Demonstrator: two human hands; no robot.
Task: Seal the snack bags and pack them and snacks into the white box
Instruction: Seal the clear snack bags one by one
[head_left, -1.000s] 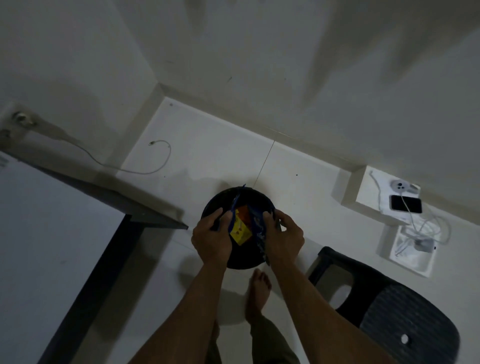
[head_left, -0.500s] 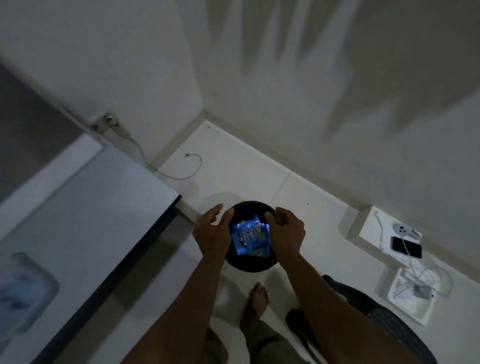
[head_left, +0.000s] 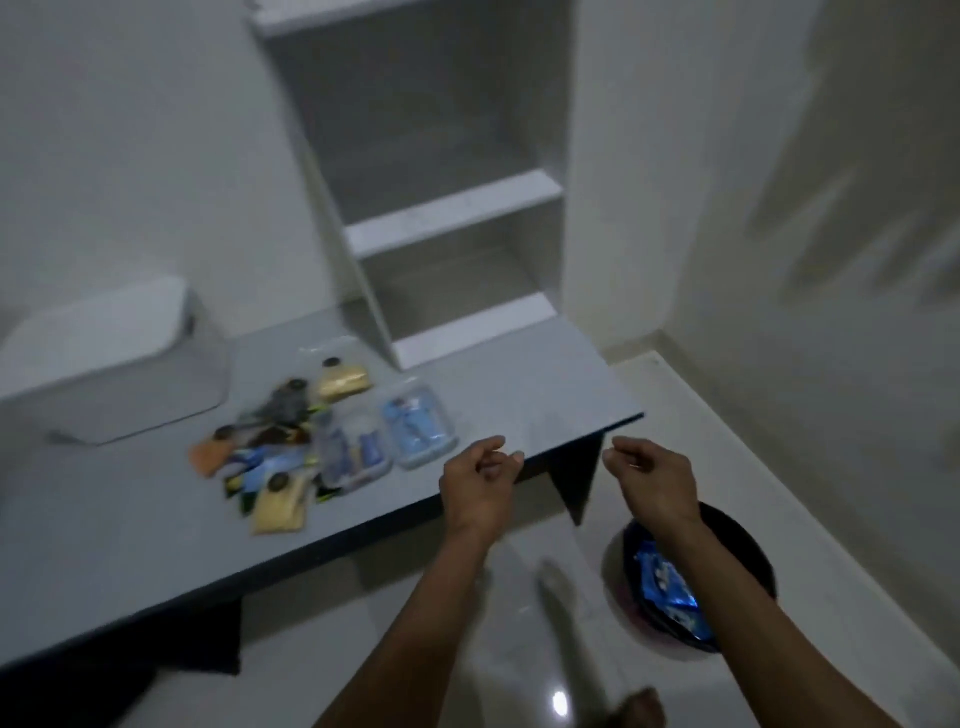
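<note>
Head view: my left hand and right hand loosely curled, holding nothing. Blue wrapper in black bin; its print too blurred to read.

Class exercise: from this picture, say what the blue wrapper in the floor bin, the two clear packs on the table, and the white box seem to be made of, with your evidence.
Blue wrapper: probably foil-like plastic film, glossy; it crinkles and catches highlights.
Clear packs: seemingly transparent plastic; blue contents show through.
White box: likely matte plastic, judging by its smooth rounded corners; blur leaves this open.
</note>
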